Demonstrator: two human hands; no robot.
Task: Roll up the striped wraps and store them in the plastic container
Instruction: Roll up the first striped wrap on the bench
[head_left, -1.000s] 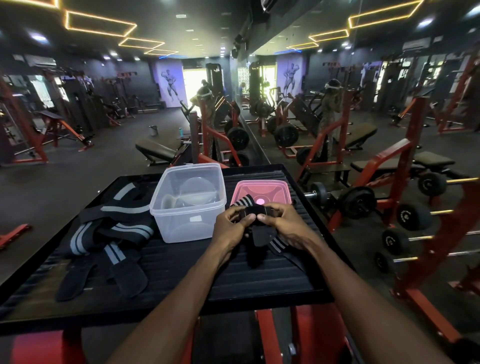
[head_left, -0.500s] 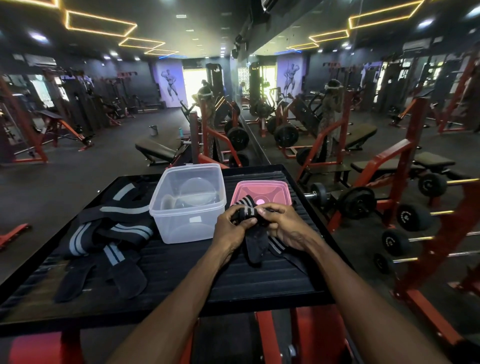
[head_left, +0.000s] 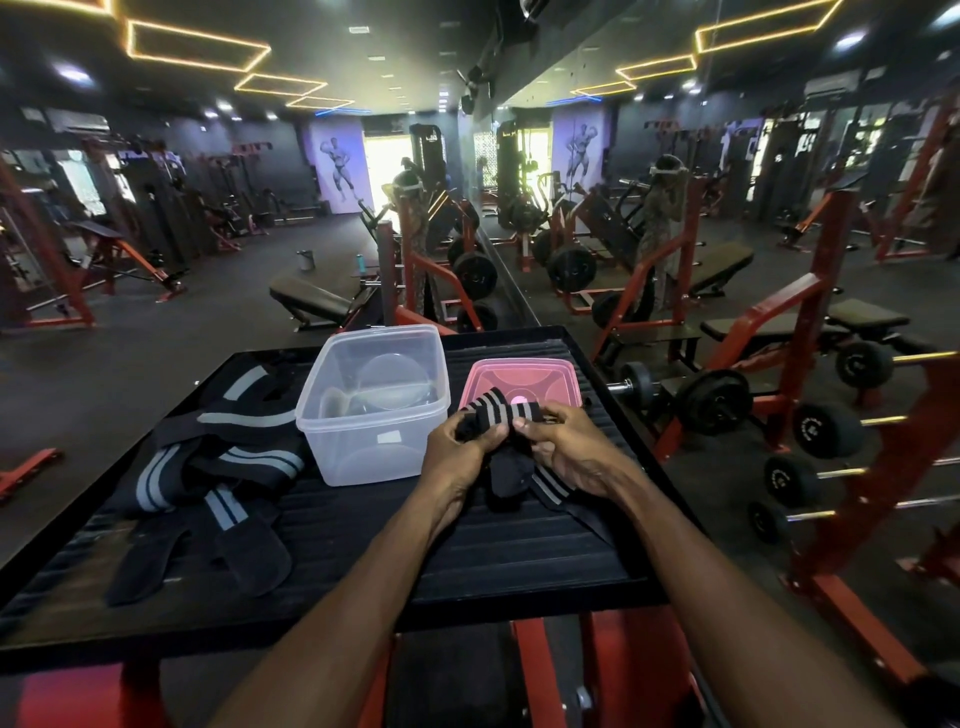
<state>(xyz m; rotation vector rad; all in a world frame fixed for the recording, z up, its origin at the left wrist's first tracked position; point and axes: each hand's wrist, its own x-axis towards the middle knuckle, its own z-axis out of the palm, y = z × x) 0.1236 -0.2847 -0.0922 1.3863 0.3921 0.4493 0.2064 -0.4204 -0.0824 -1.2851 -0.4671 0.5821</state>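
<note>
I see my left hand (head_left: 457, 457) and right hand (head_left: 566, 452) both pinching a black wrap with grey stripes (head_left: 501, 415), held just above the ribbed black tray (head_left: 467, 551). How tightly it is rolled is unclear. The clear plastic container (head_left: 374, 410) stands open just left of it, the pink square lid (head_left: 524, 376) behind.

I see my left hand (head_left: 457, 452) and right hand (head_left: 569, 452) pinching a striped wrap (head_left: 501, 413) over the worktop (head_left: 467, 566), beside the clear plastic container (head_left: 371, 410).
</note>
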